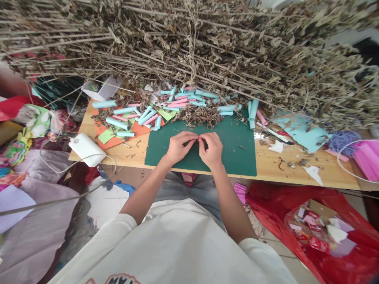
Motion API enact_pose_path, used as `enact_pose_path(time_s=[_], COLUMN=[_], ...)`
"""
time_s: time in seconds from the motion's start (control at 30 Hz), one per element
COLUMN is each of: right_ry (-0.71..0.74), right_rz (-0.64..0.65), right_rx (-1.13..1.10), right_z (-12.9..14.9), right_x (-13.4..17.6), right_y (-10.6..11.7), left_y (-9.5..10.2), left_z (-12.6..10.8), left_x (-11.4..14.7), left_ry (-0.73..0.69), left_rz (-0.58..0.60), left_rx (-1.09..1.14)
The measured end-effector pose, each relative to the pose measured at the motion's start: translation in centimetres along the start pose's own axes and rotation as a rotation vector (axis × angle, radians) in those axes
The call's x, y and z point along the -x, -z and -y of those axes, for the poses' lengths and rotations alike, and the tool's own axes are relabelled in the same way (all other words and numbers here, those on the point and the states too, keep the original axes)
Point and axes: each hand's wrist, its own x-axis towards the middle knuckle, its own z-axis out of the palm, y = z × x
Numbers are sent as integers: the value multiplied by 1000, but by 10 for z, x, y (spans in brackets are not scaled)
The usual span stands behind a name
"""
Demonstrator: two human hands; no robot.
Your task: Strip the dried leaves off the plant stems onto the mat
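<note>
Fingertip work over a green mat (237, 156) at the front edge of a wooden tabletop (299, 173). The left hand (179, 148) and right hand (211, 149) meet above the middle of the mat, each with thumb and fingertips brought together in a narrow pinch. A small dark scrap (196, 141), apparently dried leaf, shows between the fingertips; both hands seem to have hold of it, though the fingers hide most of it.

Just beyond the hands, a pile of dried leaves (194, 116) lies across the mat's rear edge. Rolled blue and pink paper tubes (177, 105) are scattered from there toward the tabletop's rear left corner, some over orange paper (115, 146). Two blue tubes (253, 113) rest at the mat's rear right corner. Bundled dried stalks (192, 51) extend along the rear edge, and a white device (88, 150) lies by the left front corner.

The step in hand is judged to be picking apart or shaping the scrap. The next move calls for a light, steady pinch and small, opposed finger motions, since dry leaf would probably crumble under pressure.
</note>
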Motion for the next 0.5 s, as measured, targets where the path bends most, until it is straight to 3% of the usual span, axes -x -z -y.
enact_pose_path(time_s=[0.27, 0.5], right_ry=[-40, 22], right_rz=[-51, -1], right_rx=[84, 88], right_z=[-1, 5], right_x=[-1, -1], right_y=[1, 5], left_y=[-2, -4], left_z=[3, 8], left_x=[2, 5], left_ry=[88, 193], left_rz=[-48, -39], left_rx=[-93, -107])
